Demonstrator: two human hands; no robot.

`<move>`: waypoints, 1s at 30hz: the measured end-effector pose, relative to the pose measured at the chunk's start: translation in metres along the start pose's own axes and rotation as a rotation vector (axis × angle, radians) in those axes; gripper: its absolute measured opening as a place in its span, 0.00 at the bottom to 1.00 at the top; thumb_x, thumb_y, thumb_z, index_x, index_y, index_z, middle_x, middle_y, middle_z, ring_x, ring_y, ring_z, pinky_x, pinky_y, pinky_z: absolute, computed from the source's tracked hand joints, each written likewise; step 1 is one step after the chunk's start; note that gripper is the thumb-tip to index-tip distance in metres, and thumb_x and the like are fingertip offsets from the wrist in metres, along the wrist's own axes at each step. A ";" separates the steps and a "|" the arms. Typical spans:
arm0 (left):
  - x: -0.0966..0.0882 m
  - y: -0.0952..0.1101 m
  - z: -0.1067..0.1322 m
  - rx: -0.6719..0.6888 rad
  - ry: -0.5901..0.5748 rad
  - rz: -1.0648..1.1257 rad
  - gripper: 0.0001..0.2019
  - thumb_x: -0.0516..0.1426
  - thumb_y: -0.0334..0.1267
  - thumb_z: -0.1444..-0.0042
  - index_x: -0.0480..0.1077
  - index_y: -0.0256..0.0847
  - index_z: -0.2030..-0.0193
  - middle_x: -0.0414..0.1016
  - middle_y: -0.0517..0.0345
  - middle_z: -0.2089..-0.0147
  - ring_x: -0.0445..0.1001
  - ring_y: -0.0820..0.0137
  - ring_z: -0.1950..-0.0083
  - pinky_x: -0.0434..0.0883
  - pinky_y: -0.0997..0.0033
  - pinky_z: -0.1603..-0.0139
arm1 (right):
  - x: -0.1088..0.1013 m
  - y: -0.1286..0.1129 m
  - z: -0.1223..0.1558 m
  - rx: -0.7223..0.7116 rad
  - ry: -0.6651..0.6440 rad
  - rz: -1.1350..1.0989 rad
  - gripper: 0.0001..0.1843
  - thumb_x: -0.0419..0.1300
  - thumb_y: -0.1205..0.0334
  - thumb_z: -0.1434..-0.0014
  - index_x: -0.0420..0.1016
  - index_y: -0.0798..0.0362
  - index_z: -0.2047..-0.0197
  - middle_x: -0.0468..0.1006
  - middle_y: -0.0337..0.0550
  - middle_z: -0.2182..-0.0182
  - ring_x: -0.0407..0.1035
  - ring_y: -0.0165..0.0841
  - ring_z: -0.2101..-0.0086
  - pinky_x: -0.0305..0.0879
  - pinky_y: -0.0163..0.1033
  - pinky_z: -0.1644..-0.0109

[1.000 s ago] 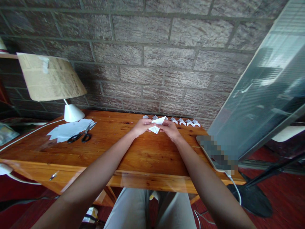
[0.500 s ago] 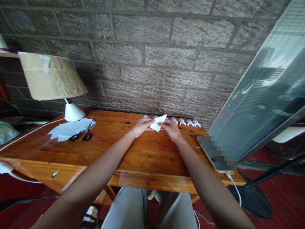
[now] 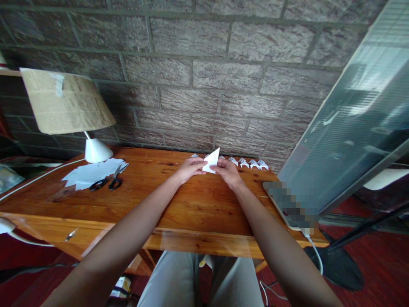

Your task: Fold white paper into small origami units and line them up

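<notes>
Grasping the folded white paper [image 3: 211, 159] between thumb and fingers, with the left hand [image 3: 190, 169] on one side and the right hand [image 3: 229, 171] on the other. Held over the wooden table [image 3: 198, 209], toward its far edge, just in front of the row of small folded pieces [image 3: 244, 163]. Could crease askew if pinched unevenly, or spring open if let slip on one side. Points with a sharp tip up toward the brick wall [image 3: 191, 100], leaning slightly right, and runs lengthwise along that slant.
</notes>
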State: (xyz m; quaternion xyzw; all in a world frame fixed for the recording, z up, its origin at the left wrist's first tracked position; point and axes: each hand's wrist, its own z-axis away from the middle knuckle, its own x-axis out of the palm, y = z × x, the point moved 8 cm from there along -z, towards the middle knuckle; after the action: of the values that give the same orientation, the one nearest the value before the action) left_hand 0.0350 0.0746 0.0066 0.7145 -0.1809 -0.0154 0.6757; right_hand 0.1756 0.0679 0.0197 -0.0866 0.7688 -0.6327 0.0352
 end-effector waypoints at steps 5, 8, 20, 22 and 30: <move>0.001 0.000 0.003 -0.028 -0.022 -0.006 0.18 0.69 0.45 0.59 0.74 0.36 0.64 0.76 0.53 0.64 0.76 0.70 0.64 0.75 0.62 0.57 | 0.000 -0.005 0.000 -0.054 0.011 0.018 0.21 0.72 0.53 0.63 0.75 0.54 0.66 0.81 0.42 0.68 0.74 0.35 0.67 0.69 0.40 0.60; 0.000 0.001 0.002 -0.022 -0.013 -0.001 0.20 0.69 0.45 0.59 0.73 0.37 0.62 0.77 0.52 0.64 0.77 0.69 0.63 0.74 0.60 0.55 | 0.003 -0.006 0.001 -0.053 -0.007 0.020 0.20 0.72 0.52 0.62 0.75 0.53 0.68 0.81 0.42 0.69 0.73 0.34 0.68 0.68 0.39 0.63; 0.002 0.013 0.005 0.115 0.039 -0.032 0.20 0.69 0.44 0.61 0.75 0.36 0.62 0.78 0.54 0.65 0.75 0.69 0.64 0.72 0.67 0.59 | 0.004 0.000 0.001 0.006 -0.018 0.031 0.20 0.71 0.51 0.61 0.74 0.53 0.68 0.79 0.39 0.73 0.72 0.30 0.71 0.69 0.36 0.66; 0.004 0.014 0.006 0.119 0.014 -0.027 0.20 0.69 0.43 0.62 0.75 0.35 0.62 0.78 0.54 0.64 0.76 0.69 0.63 0.71 0.68 0.59 | 0.003 0.000 0.001 0.012 -0.014 0.027 0.20 0.72 0.52 0.62 0.74 0.53 0.69 0.79 0.39 0.73 0.72 0.30 0.71 0.69 0.36 0.67; 0.000 0.007 0.001 0.091 0.028 -0.070 0.20 0.69 0.42 0.61 0.75 0.36 0.61 0.76 0.56 0.67 0.74 0.71 0.66 0.69 0.74 0.66 | 0.000 -0.009 0.001 -0.037 0.020 0.038 0.20 0.71 0.51 0.60 0.76 0.54 0.67 0.80 0.40 0.72 0.71 0.29 0.72 0.67 0.34 0.68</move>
State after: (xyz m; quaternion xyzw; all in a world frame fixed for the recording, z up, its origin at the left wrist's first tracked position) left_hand 0.0328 0.0736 0.0137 0.7507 -0.1470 -0.0209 0.6438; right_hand 0.1768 0.0652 0.0280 -0.0664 0.7822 -0.6183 0.0379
